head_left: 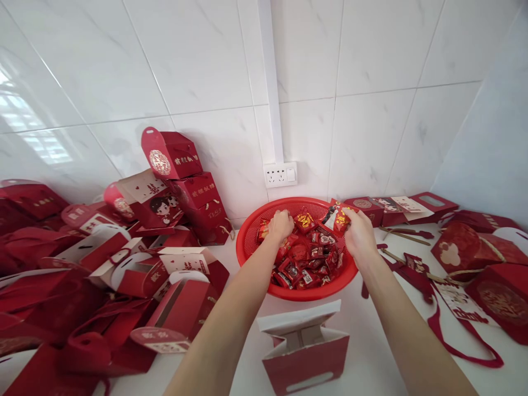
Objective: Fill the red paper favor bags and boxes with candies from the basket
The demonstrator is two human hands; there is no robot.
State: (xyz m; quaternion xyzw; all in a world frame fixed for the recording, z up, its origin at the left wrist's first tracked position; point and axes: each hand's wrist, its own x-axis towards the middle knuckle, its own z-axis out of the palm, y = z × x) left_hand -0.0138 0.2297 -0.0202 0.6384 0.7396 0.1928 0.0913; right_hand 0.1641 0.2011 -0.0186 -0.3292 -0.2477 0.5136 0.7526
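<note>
A red plastic basket [346, 281] holds many small red wrapped candies [307, 256]. My right hand [361, 236], at the basket's right rim, grips candy packets [340, 218] in red and gold wrappers, with a black-and-white part showing. Over the basket's left side, my left hand [281, 225] is closed, knuckles up, against the packets; its fingertips are hidden, so what it pinches cannot be made out. Between my forearms, in front of the basket, a red paper gift box [307, 360] stands with its top open and its pale inside showing.
Red gift boxes [181, 308] crowd the left side, some stacked against the tiled wall [214, 60]. More boxes [501, 297], cords and a red ribbon [466, 352] lie at right. A power socket [280, 175] sits on the wall behind the basket.
</note>
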